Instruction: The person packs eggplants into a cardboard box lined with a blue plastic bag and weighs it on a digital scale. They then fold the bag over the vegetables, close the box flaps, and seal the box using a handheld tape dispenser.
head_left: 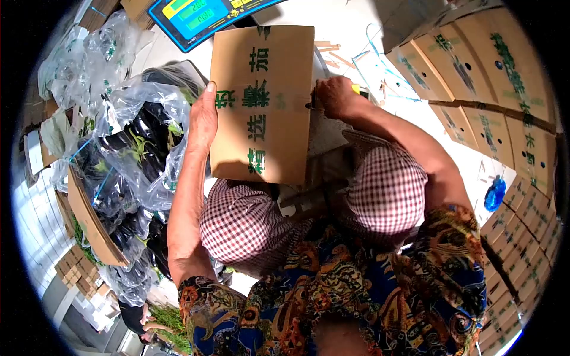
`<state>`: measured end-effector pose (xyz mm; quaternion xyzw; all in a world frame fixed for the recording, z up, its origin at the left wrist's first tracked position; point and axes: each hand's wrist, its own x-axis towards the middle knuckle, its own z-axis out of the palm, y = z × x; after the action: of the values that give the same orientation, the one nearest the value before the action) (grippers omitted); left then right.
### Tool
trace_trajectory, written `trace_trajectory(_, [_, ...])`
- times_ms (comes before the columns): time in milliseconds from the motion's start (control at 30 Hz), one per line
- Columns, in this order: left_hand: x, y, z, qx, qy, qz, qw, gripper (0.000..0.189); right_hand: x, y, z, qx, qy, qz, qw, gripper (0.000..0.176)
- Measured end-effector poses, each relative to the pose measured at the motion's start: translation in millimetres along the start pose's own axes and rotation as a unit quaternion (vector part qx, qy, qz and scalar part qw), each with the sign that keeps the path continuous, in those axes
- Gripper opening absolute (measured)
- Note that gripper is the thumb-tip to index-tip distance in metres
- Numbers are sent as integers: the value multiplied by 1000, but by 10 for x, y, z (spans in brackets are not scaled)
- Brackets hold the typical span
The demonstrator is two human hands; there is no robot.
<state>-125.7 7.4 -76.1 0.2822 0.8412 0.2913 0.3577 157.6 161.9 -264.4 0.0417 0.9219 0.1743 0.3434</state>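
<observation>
A closed cardboard box with green printed characters stands in front of my knees. My left hand lies flat along its left side, thumb at the upper edge, fingers mostly hidden behind the side. At the box's right side, my right hand is closed at the hand hole; what it grips there is too small to name. To the left, clear plastic bags hold dark eggplants with green stems. Beyond the box sits a blue scale with a lit green display.
Stacked printed cartons line the right side. Blue strapping and cardboard scraps lie on the floor beyond my right hand. A blue bundle is at the right. Another person's arm shows at the lower left.
</observation>
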Motion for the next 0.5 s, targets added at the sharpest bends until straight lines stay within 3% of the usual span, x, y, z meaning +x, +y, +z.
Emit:
trace_trajectory(67, [10,5,29,-5,-6,24,1000,66,-169,39,33,-72,134,1,988,41])
trace_trajectory(100, [59,-61,34,-17,-3,46,999,67,-231,67,222,-174,209,11,962,32])
trace_trajectory(133, [43,-87,25,-24,-5,62,998,67,-365,130,118,-117,174,5,978,32])
trace_trajectory(167, [28,-94,12,-49,-22,36,998,67,-501,213,33,25,108,-1,994,31])
trace_trajectory(200, [-7,-35,2,-73,-40,9,997,67,-693,331,-257,315,4,50,948,31])
trace_trajectory(233, [-62,38,7,-97,-60,-19,993,67,-913,461,-427,523,-76,151,835,32])
trace_trajectory(267, [-160,180,8,-148,-88,-24,985,63,-1160,557,-464,461,-114,172,863,35])
trace_trajectory(300, [-150,205,58,-146,-109,43,982,62,-1408,651,-500,397,-154,188,885,40])
trace_trajectory(367, [-132,154,146,-139,-147,166,965,62,-1727,814,113,460,-100,246,847,53])
trace_trajectory(400, [-62,88,224,-95,-202,238,945,64,-1971,874,-36,630,11,265,730,54])
trace_trajectory(433, [-64,71,368,-71,-179,282,940,70,-2210,981,-256,764,122,269,573,54])
trace_trajectory(500, [-103,107,608,-2,-145,376,915,79,-2312,1216,-277,849,134,289,422,56])
